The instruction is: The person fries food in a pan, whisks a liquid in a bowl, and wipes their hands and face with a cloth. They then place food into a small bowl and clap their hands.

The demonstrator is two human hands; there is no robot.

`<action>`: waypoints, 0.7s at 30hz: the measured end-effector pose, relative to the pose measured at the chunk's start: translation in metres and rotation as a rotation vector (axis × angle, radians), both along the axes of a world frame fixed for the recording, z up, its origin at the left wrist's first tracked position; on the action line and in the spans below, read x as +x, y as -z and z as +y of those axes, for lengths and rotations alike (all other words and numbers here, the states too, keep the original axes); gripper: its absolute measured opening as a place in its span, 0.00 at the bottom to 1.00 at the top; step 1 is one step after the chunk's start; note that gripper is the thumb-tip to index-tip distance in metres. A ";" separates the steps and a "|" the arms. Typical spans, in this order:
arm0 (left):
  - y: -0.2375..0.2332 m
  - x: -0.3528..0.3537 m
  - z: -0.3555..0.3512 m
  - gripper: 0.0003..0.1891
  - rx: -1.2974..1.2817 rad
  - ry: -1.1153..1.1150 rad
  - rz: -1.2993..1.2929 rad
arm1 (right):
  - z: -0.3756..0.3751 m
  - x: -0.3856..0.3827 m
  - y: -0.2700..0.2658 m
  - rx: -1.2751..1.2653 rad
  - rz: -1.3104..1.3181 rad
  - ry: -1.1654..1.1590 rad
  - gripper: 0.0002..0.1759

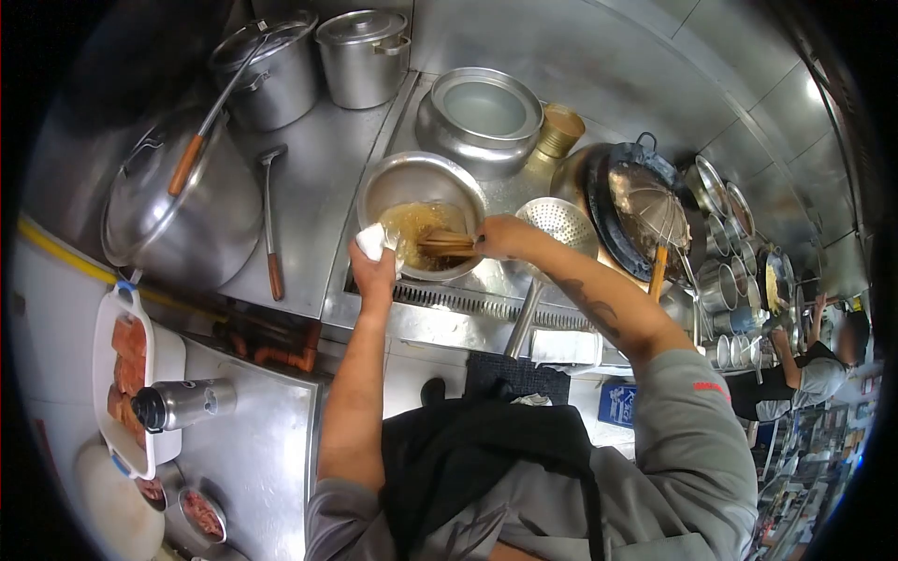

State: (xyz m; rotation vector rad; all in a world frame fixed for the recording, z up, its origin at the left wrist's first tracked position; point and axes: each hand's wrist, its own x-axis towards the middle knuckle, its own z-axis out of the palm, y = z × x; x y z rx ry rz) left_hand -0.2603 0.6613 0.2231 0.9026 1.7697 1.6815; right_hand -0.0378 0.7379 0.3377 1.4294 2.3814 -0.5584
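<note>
A wide steel wok-like bowl (379,187) stands tilted towards me on the range, with yellowish, foamy liquid (402,224) in it. On its near left rim, my left hand (376,271) grips a folded white cloth (371,241). My right hand (498,237) is closed round a bamboo brush (447,245), whose brown strips reach down into the liquid. Part of the brush handle is hidden by my fingers. Just under my right forearm lies a perforated ladle (558,224), its handle pointing towards me.
Behind the bowl stands a steel pot of water (482,107) beside a tin can (561,131). A black wok (613,187) carries a wire strainer (650,201) on the right. A long-handled ladle (271,215) lies left. Another person (795,365) works far right.
</note>
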 end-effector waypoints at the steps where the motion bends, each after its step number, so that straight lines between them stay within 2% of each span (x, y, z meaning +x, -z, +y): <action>1: 0.004 -0.001 0.000 0.26 -0.008 0.001 -0.008 | 0.005 0.000 0.009 -0.002 0.028 0.048 0.19; 6: 0.005 -0.003 0.003 0.26 0.004 0.049 -0.102 | 0.004 -0.032 0.036 -0.097 0.212 0.276 0.19; 9: -0.010 -0.001 -0.001 0.24 -0.014 0.033 -0.169 | -0.016 -0.041 0.011 -0.317 0.299 0.298 0.20; 12: -0.004 -0.010 0.003 0.22 -0.068 0.026 -0.079 | -0.015 -0.022 -0.019 -0.360 0.301 0.138 0.20; 14: -0.001 -0.012 0.003 0.23 -0.064 0.025 -0.063 | 0.013 -0.010 -0.011 -0.362 0.108 0.064 0.20; 15: -0.004 -0.012 0.004 0.23 -0.060 0.024 -0.054 | 0.019 -0.010 -0.014 -0.360 0.012 0.026 0.20; 18: -0.014 -0.009 0.002 0.24 -0.113 0.028 -0.040 | 0.020 -0.010 -0.014 0.030 0.001 0.060 0.19; 21: -0.017 -0.011 0.006 0.25 -0.142 0.073 -0.075 | 0.054 -0.019 0.050 0.014 -0.039 -0.117 0.18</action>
